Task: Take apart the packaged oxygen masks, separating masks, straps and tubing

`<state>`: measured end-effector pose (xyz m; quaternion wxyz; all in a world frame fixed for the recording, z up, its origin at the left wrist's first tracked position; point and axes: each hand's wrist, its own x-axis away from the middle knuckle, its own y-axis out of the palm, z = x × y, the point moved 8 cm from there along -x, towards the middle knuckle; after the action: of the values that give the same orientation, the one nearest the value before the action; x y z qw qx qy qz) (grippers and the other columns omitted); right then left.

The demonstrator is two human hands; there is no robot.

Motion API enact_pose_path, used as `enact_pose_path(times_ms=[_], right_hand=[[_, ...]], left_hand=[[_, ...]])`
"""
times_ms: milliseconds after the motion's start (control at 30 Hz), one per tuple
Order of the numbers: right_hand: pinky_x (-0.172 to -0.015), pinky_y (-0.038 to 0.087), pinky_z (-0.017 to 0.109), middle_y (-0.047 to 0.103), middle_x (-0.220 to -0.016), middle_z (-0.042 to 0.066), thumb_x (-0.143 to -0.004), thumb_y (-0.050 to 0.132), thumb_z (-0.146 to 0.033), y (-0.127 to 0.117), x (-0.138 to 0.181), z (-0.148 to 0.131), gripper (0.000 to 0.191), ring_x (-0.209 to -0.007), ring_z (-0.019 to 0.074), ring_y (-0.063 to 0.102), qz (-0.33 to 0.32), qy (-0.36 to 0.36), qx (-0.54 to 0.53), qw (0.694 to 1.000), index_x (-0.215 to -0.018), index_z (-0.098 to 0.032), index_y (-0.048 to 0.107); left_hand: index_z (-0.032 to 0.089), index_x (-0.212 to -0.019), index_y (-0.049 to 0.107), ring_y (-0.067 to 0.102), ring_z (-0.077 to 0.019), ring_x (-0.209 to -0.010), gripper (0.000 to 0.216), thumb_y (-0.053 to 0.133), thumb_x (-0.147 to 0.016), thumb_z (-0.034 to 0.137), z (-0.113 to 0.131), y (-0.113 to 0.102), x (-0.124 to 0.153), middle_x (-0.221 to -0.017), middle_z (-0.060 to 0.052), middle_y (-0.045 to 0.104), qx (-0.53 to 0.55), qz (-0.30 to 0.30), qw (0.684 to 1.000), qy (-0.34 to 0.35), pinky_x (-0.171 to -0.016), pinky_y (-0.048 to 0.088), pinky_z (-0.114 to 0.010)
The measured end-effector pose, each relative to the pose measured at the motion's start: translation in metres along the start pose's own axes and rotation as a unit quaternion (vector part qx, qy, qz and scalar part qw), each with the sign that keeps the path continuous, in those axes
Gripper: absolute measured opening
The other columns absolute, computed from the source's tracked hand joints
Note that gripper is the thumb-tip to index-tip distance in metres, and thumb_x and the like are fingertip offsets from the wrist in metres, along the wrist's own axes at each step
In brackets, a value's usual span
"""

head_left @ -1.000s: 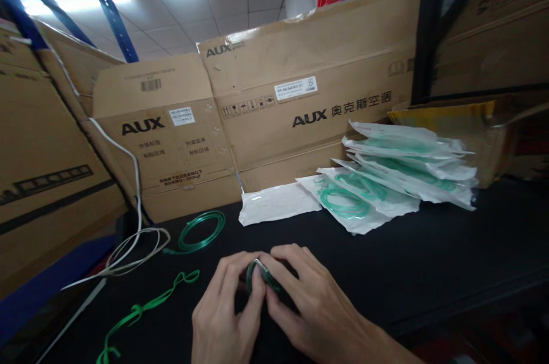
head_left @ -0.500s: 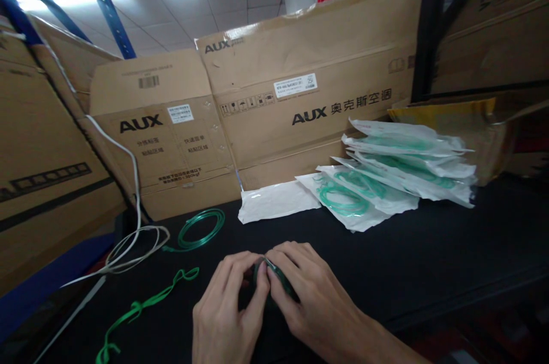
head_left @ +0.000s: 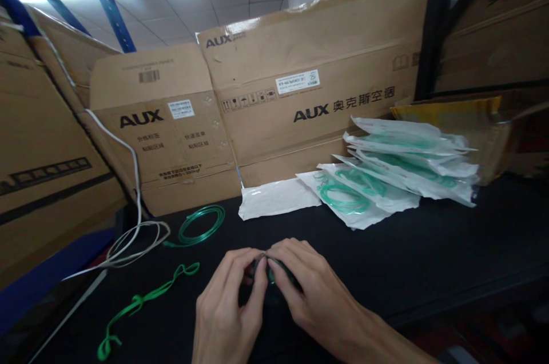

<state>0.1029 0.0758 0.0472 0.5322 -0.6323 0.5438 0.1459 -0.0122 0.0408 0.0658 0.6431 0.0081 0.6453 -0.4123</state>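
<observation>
My left hand (head_left: 231, 298) and my right hand (head_left: 306, 290) meet over the black tabletop, fingertips and thumbs pinched together. Between them is a dark greenish, shiny piece (head_left: 271, 276), mostly covered by the fingers, so its kind cannot be made out. Left of the hands lies a knotted bright green strap (head_left: 156, 293). Behind the strap rests a coil of clear green tubing (head_left: 182, 236). A flat white pouch (head_left: 278, 199) lies beyond the hands, touching a heap of white pouches (head_left: 380, 211) with green tubing inside.
Cardboard boxes (head_left: 266, 141) stand upright along the back of the black table (head_left: 386, 261). A white cable (head_left: 138, 181) hangs down and loops at the left. Behind the pouches at right is an open carton (head_left: 506, 141). Blue rack posts (head_left: 107, 4) rise at the sides.
My hands stay together and have shifted very slightly; the right fingers now cover more of the dark greenish piece. The camera view has moved a little. The other things lie as before.
</observation>
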Motion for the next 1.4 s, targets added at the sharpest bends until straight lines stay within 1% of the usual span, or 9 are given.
enact_pose_path(times_ms=[133, 233, 400, 533, 600, 700, 800, 1067, 1400], right_hand=[[-0.084, 0.051, 0.031, 0.072, -0.092, 0.004, -0.098, 0.047, -0.008, -0.001, 0.0, 0.0, 0.02, -0.086, 0.0178, 0.066, 0.0, -0.003, -0.002, 1.0, -0.092, -0.019, 0.063], [-0.086, 0.052, 0.033, 0.072, -0.093, 0.004, -0.098, 0.048, -0.008, -0.001, 0.0, 0.001, 0.02, -0.087, 0.0179, 0.067, -0.002, 0.005, -0.002, 1.0, -0.094, -0.019, 0.065], [-0.092, 0.054, 0.032, 0.073, -0.107, 0.004, -0.097, 0.057, -0.015, -0.002, -0.003, 0.004, 0.019, -0.097, 0.0186, 0.067, -0.013, 0.043, -0.079, 0.996, -0.112, -0.02, 0.067], [-0.098, 0.053, 0.032, 0.071, -0.118, 0.006, -0.098, 0.058, -0.018, 0.001, -0.003, 0.007, 0.03, -0.108, 0.0193, 0.066, -0.032, 0.07, -0.126, 0.989, -0.127, -0.019, 0.064], [-0.102, 0.051, 0.031, 0.07, -0.122, 0.005, -0.101, 0.052, -0.017, 0.003, -0.003, 0.008, 0.031, -0.111, 0.017, 0.065, -0.046, 0.071, -0.143, 0.986, -0.129, -0.021, 0.064], [-0.106, 0.049, 0.03, 0.07, -0.125, 0.005, -0.104, 0.045, -0.016, 0.006, -0.002, 0.01, 0.032, -0.114, 0.015, 0.064, -0.059, 0.069, -0.159, 0.983, -0.129, -0.022, 0.064], [-0.107, 0.049, 0.034, 0.07, -0.125, 0.006, -0.104, 0.044, -0.017, 0.008, -0.001, 0.014, 0.033, -0.114, 0.0174, 0.065, -0.062, 0.076, -0.146, 0.984, -0.129, -0.02, 0.065], [-0.104, 0.051, 0.034, 0.07, -0.121, 0.004, -0.104, 0.046, -0.018, 0.006, 0.001, 0.012, 0.032, -0.111, 0.0178, 0.065, -0.057, 0.061, -0.138, 0.987, -0.13, -0.024, 0.065], [-0.1, 0.053, 0.033, 0.069, -0.118, 0.004, -0.103, 0.049, -0.021, 0.006, -0.002, 0.01, 0.03, -0.108, 0.018, 0.065, -0.067, 0.067, -0.15, 0.984, -0.128, -0.024, 0.065]], left_hand=[[0.019, -0.1, 0.065, 0.07, -0.015, -0.08, 0.01, 0.055, -0.098, 0.02, 0.0, 0.001, 0.0, -0.092, -0.004, 0.069, 0.003, -0.003, 1.0, -0.007, -0.072, 0.059, -0.023], [0.02, -0.098, 0.065, 0.07, -0.0149, -0.079, 0.011, 0.054, -0.098, 0.021, -0.002, 0.001, 0.001, -0.09, -0.004, 0.069, 0.014, -0.001, 1.0, -0.023, -0.069, 0.059, -0.022], [0.02, -0.098, 0.066, 0.071, -0.0151, -0.081, 0.013, 0.055, -0.098, 0.027, -0.011, 0.0, 0.002, -0.093, -0.004, 0.07, 0.035, 0.001, 0.996, -0.085, -0.064, 0.061, -0.02], [0.02, -0.11, 0.066, 0.071, -0.0149, -0.073, 0.021, 0.056, -0.098, 0.034, -0.026, -0.003, 0.005, -0.097, -0.005, 0.071, 0.045, 0.022, 0.986, -0.162, -0.048, 0.057, -0.018], [0.021, -0.114, 0.066, 0.07, -0.0145, -0.07, 0.024, 0.056, -0.097, 0.035, -0.029, -0.002, 0.005, -0.097, -0.005, 0.071, 0.054, 0.024, 0.983, -0.175, -0.044, 0.055, -0.017], [0.021, -0.103, 0.069, 0.071, -0.0153, -0.076, 0.021, 0.055, -0.097, 0.036, -0.028, 0.0, 0.003, -0.097, -0.005, 0.071, 0.06, 0.016, 0.983, -0.171, -0.051, 0.059, -0.018], [0.021, -0.096, 0.07, 0.07, -0.0153, -0.074, 0.023, 0.057, -0.095, 0.039, -0.029, 0.002, 0.002, -0.093, -0.004, 0.071, 0.07, 0.008, 0.98, -0.185, -0.054, 0.06, -0.02], [0.023, -0.099, 0.069, 0.07, -0.0165, -0.078, 0.024, 0.055, -0.096, 0.042, -0.041, 0.011, 0.007, -0.096, -0.003, 0.07, 0.089, -0.033, 0.97, -0.225, -0.056, 0.058, -0.021], [0.023, -0.1, 0.068, 0.07, -0.0177, -0.081, 0.025, 0.053, -0.096, 0.043, -0.044, 0.009, 0.012, -0.097, -0.003, 0.071, 0.08, -0.04, 0.966, -0.244, -0.058, 0.057, -0.023]])
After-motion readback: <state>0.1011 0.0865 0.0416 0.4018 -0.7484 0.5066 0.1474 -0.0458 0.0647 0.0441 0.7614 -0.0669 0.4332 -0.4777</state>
